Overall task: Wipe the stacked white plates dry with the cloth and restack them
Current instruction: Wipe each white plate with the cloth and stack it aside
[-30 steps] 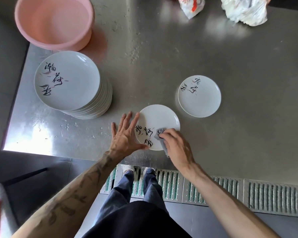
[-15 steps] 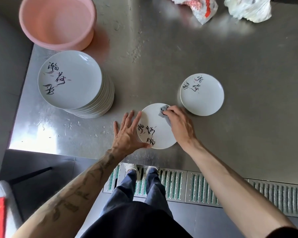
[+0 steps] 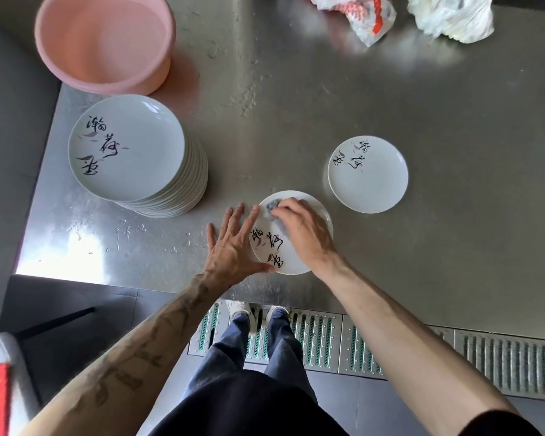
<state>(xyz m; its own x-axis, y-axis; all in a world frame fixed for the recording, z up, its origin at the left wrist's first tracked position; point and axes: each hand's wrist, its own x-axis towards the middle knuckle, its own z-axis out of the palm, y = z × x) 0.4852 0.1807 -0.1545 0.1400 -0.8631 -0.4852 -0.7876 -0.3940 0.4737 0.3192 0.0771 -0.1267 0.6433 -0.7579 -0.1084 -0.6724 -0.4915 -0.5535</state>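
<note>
flanking the near plate (image 3: 265, 250): 1 stack (image 3: 126, 152), 1 far plate (image 3: 368, 176).

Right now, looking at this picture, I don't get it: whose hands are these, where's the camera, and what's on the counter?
No machine here: a person's two bare hands, filmed by a camera worn on their head, looking down. The left hand lies flat, fingers spread, against the near plate on the steel counter. The right hand presses a grey cloth onto it. To the left stands a stack of plates, a pink basin beyond it; to the right lies a second plate.
</note>
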